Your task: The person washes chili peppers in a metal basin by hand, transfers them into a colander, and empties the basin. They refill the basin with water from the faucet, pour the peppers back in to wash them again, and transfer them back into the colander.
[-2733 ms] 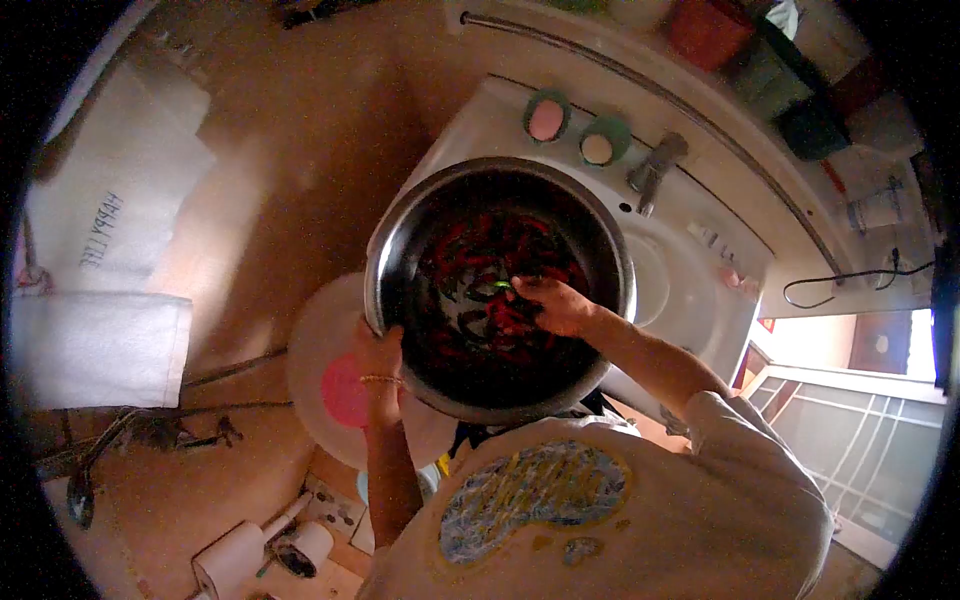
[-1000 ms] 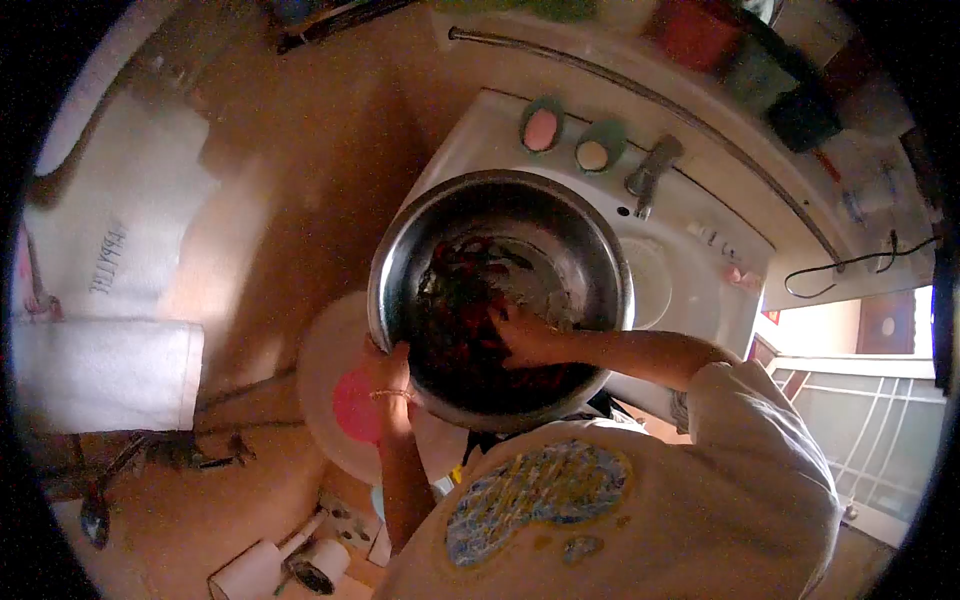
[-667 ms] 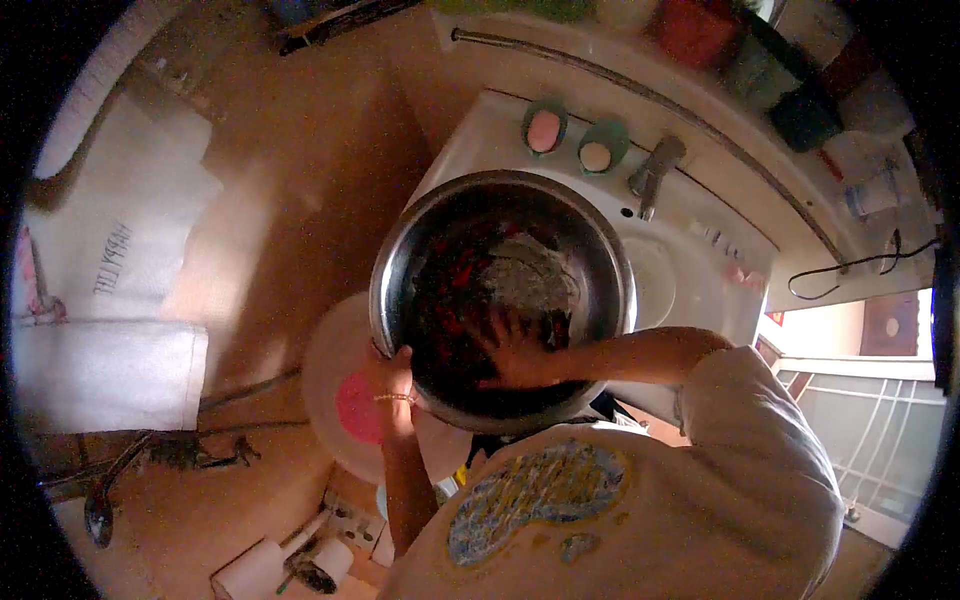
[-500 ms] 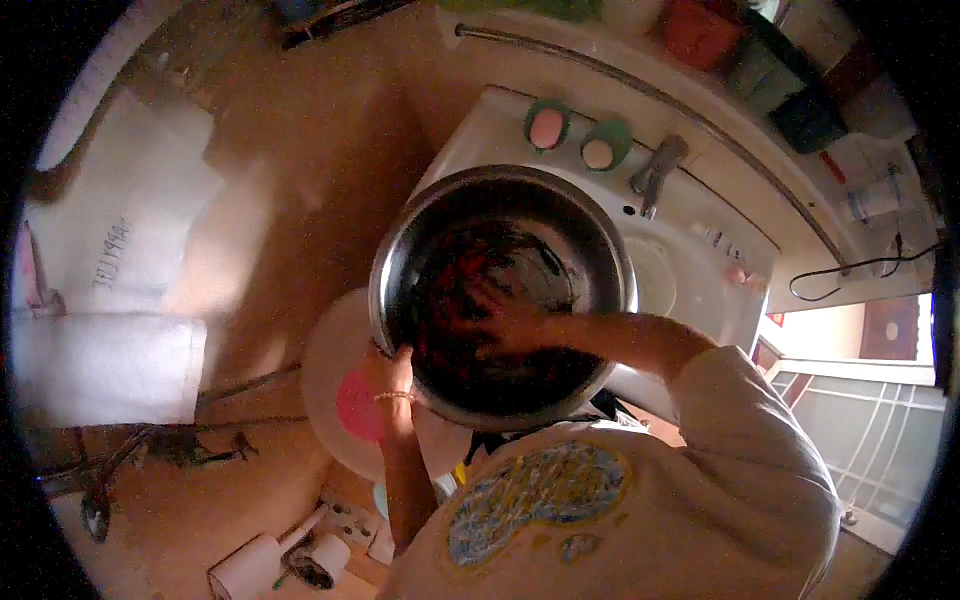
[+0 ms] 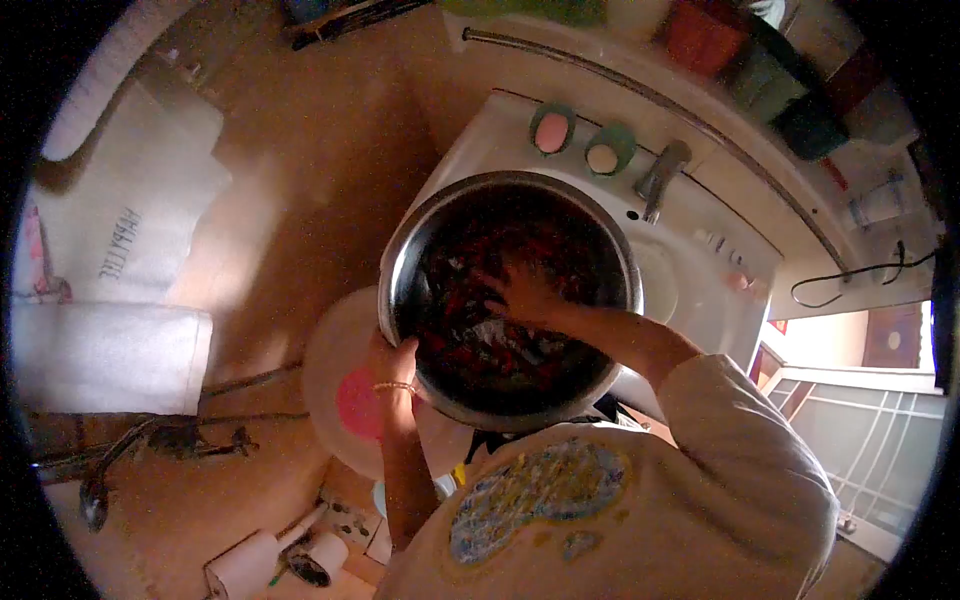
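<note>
A large round metal basin (image 5: 398, 262) rests over the near left part of the white washbasin. My left hand (image 5: 393, 358) grips its left rim, thumb on top and the other fingers hidden outside the wall. Inside, small dark red pieces (image 5: 480, 365) lie wet and glistening; the dim light hides what kind they are. My right hand (image 5: 527, 293) is down among them near the middle of the basin, fingers apart and somewhat blurred.
Behind the metal basin are a faucet (image 5: 662, 180), a pink soap (image 5: 552, 132) and a pale soap (image 5: 602, 158) on green dishes. A white tub with a pink patch (image 5: 360, 400) stands below left. Towels (image 5: 110, 360) hang at far left.
My right hand has shifted slightly right and up within the basin. The red pieces now spread more widely across it. My left hand keeps its hold on the rim.
</note>
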The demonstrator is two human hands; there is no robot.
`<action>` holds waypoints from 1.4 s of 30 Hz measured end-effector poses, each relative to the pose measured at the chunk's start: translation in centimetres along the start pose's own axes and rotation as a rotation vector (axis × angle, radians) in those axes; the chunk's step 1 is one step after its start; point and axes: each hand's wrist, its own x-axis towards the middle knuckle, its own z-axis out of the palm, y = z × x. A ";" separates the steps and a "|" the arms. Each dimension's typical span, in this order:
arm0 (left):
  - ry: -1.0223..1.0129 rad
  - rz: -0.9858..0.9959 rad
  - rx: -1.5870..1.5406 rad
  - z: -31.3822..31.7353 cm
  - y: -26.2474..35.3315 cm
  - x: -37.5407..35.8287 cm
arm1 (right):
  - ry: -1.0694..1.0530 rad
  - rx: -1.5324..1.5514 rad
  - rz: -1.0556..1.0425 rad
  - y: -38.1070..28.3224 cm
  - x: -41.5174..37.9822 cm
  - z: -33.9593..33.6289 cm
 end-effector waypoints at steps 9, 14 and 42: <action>-0.019 -0.069 0.067 1.4 -7.9 1.9 | 0.214 -0.390 -0.433 1.4 2.7 4.0; 0.225 -0.048 0.341 2.2 -7.3 1.1 | 0.050 -0.059 -0.153 5.2 0.7 -0.1; -0.007 -0.048 0.061 0.2 -8.6 2.7 | 0.046 0.040 -0.384 2.9 -0.4 -0.7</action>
